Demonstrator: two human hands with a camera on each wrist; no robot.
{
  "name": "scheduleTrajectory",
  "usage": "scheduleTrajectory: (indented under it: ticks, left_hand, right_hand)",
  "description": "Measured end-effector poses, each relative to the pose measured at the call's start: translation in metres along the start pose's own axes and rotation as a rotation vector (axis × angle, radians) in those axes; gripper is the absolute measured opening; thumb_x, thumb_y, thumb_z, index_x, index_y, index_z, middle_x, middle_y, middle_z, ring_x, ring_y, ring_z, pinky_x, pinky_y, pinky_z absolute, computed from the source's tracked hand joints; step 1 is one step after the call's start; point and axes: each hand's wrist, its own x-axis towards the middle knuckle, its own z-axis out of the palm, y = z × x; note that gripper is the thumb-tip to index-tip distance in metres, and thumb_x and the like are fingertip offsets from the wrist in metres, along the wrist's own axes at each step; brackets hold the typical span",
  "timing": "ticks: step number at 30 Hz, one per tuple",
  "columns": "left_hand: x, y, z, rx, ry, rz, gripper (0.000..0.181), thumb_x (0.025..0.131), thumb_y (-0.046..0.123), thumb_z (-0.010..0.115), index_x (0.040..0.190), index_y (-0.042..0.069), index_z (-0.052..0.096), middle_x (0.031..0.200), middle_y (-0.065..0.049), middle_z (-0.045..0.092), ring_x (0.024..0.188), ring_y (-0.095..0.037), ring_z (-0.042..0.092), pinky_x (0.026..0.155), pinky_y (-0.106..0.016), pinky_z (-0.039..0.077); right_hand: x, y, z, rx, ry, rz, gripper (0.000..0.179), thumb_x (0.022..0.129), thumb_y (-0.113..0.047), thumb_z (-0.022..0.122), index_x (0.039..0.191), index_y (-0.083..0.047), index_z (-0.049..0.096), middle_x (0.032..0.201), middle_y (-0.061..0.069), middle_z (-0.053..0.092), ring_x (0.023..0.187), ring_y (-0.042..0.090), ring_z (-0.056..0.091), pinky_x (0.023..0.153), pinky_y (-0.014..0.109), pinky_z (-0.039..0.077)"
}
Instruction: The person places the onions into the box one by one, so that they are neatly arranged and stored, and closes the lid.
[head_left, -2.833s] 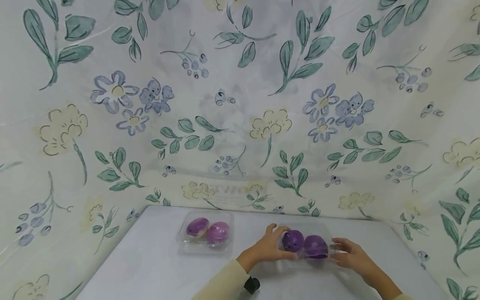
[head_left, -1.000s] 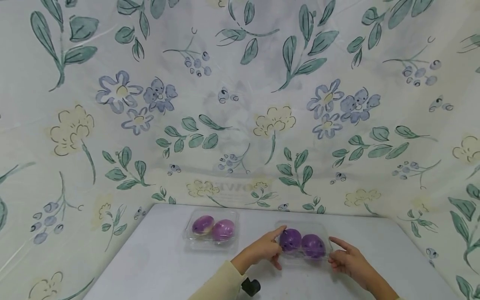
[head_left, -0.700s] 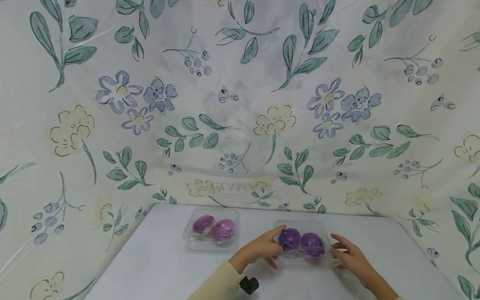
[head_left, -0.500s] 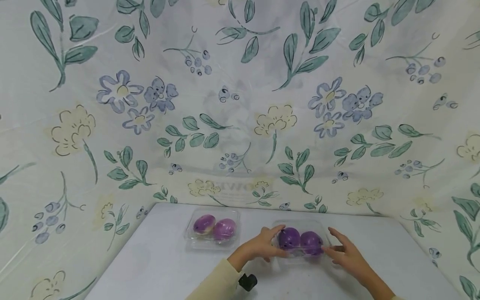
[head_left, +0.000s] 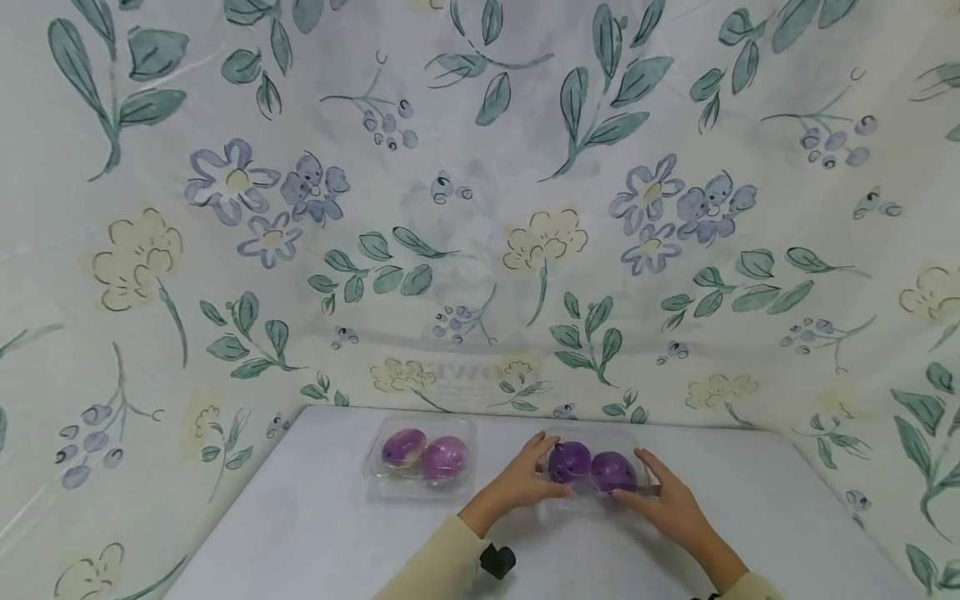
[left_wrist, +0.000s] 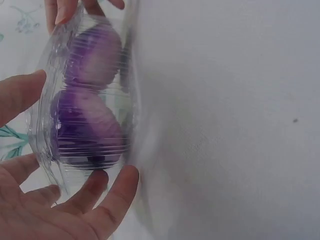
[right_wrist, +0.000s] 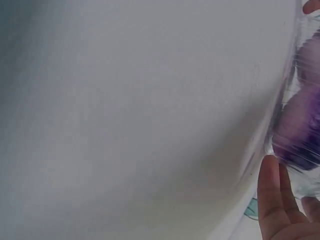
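Observation:
A clear plastic clamshell box [head_left: 596,435] holds two round purple fruit-like things, one on the left [head_left: 570,462] and one on the right [head_left: 613,472]; their exact kind is not plain. My left hand [head_left: 516,485] grips the box's left end, thumb along the front. At the other end my right hand [head_left: 671,504] holds it, thumb in front and a finger farther back. The left wrist view shows the ribbed box wall [left_wrist: 90,157] against my left fingertips [left_wrist: 127,177]. In the right wrist view, only part of the box shows, beside my right fingers [right_wrist: 270,180].
A second clear box [head_left: 382,490] with two pink-purple round things [head_left: 444,458] stands to the left on the white table [head_left: 300,533]. A small black object [head_left: 498,562] is beside my left sleeve. Flowered cloth [head_left: 465,292] hangs behind the table.
Earlier, index fingers pointed at the box's ends. Now both hands have closed in on it, and the box appears slightly farther back and left. The other box stays in place.

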Motion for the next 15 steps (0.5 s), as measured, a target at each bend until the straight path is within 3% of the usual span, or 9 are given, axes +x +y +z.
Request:
scheduleTrajectory:
  ticks: [3,7,15]
  left_hand:
    - [0.003,0.000,-0.002,-0.044,-0.012,-0.015,0.085,0.082,0.017,0.080,0.153,0.007,0.035,0.163,-0.023,0.016,0.126,-0.046,0.052,0.105,-0.057,0.044]
    - [0.008,-0.001,-0.001,-0.067,-0.017,-0.031,0.085,0.082,0.016,0.080,0.153,0.007,0.034,0.163,-0.024,0.015,0.129,-0.049,0.049,0.108,-0.058,0.041]
    - [0.015,-0.004,0.003,-0.054,-0.005,-0.045,0.084,0.081,0.013,0.080,0.152,0.006,0.036,0.162,-0.024,0.017,0.131,-0.047,0.048,0.110,-0.056,0.040]
  right_hand:
    - [0.005,-0.002,0.001,0.048,0.008,0.043,0.093,0.080,-0.047,0.079,0.152,-0.009,0.035,0.156,0.028,0.030,0.112,0.047,0.062,0.086,0.051,0.056]
    - [0.009,0.000,0.004,0.140,0.021,0.075,0.092,0.078,-0.040,0.083,0.152,-0.010,0.036,0.155,0.031,0.030,0.086,0.026,0.068,0.064,0.033,0.056]
    - [0.012,0.004,0.005,0.165,0.011,0.106,0.092,0.078,-0.041,0.082,0.152,-0.013,0.035,0.153,0.034,0.031,0.076,0.018,0.065,0.062,0.032,0.055]
